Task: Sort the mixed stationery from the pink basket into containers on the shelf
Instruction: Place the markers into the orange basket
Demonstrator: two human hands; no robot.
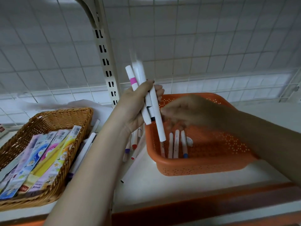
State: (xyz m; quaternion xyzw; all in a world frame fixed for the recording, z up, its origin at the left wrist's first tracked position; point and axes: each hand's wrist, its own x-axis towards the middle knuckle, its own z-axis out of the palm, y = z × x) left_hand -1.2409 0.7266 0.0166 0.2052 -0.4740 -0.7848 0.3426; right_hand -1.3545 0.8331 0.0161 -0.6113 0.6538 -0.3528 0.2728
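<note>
While my left hand (138, 103) gripped a bundle of white pens (145, 95) upright near the middle of the head view, my right hand (187, 111) reached in from four o'clock over the orange basket (203, 167), too blurred to tell whether it grasped anything. More white pens (176, 144) lay inside that basket, others (133, 144) on the shelf (162, 190) just beside it, and at eight o'clock a wicker basket (53, 118) held colourful packets (40, 160).
</note>
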